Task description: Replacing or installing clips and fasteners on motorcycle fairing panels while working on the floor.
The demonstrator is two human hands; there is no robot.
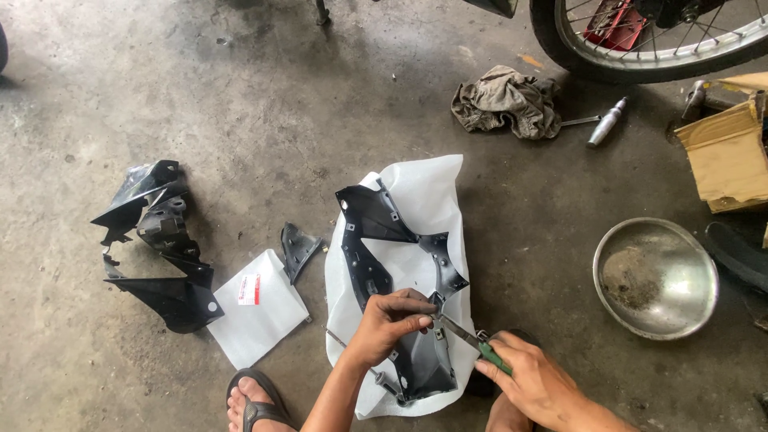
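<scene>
1. Left hand (390, 320): fingers curled down onto the lower middle of a black plastic fairing panel (392, 264), pinching it at a mounting point; the grip is closed on the panel.
2. Right hand (534, 382): closed around the green handles of a pair of pliers (472, 340), whose metal tips meet the panel just beside the left fingertips.
3. Fairing panel: lies flat on a white foam sheet (424, 192) spread over the floor, directly in front of the person. It appears light, thin and moderately stiff, with slender arms and small tabs that would likely crack if bent; the glossy faces look slippery. The broad lower section, or a thick edge near a fastener hole, seems the safest place to hold.
4. A sandalled foot (252, 404) shows at the bottom edge, left of the sheet.
5. To the left: a small black trim piece (298, 250), a white plastic bag (258, 308) and a cluster of further black fairing parts (160, 240).
6. To the right: a dented metal bowl (655, 276) and an open cardboard box (724, 156).
7. Farther off: a crumpled grey rag (506, 102), a metal-handled tool (606, 122) beside it, and a spoked motorcycle wheel (640, 40).
8. Surface: a rough, stained concrete floor (240, 104), hard and gritty.
</scene>
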